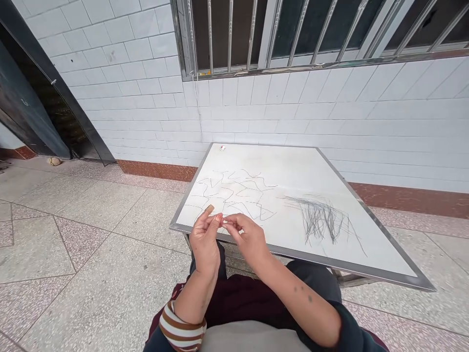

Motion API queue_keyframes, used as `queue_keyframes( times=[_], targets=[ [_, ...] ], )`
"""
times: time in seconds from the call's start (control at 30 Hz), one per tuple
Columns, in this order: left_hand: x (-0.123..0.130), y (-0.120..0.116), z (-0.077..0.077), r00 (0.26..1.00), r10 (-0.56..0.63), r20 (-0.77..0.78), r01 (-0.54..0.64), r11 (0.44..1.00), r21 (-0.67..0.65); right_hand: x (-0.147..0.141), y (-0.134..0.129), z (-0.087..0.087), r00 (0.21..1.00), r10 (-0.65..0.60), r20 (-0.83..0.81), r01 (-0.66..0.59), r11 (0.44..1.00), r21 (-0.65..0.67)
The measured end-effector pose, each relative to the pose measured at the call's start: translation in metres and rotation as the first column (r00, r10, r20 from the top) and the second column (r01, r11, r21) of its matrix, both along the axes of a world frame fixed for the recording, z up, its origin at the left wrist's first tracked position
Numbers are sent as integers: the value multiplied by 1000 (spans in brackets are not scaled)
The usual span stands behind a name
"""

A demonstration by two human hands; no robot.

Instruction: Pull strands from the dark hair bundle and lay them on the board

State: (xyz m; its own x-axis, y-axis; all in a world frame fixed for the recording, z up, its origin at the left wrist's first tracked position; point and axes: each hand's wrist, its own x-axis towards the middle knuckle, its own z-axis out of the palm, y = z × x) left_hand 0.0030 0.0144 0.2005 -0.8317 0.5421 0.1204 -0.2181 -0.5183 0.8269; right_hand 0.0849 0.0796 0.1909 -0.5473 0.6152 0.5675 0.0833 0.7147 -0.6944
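My left hand (206,244) and my right hand (247,237) meet above the near left edge of the white table (282,164). Both are closed, thumbs pressed to fingers, with the fingertips close together. Between them is something tiny and reddish that I cannot make out. A tan wrap (210,209) covers one fingertip of the left hand. Just beyond the hands, thin wavy dark strands (238,188) lie spread apart on the tabletop. To the right, a loose pile of straighter dark strands (322,220) lies in a tangle.
A small white and red item (223,147) sits at the table's far left corner. Behind the table rises a tiled wall (146,98) with a barred window (293,34). A dark doorway (54,98) is at the left, above a speckled stone floor (110,283). My knees are under the near edge.
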Motion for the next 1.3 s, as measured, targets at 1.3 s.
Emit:
queue_keyframes(
  times=[1.3],
  targets=[
    [-18,-3,-4,968,-163,191,164,986,7,10,-7,-2,998,29,52,-27,999,-40]
  ],
)
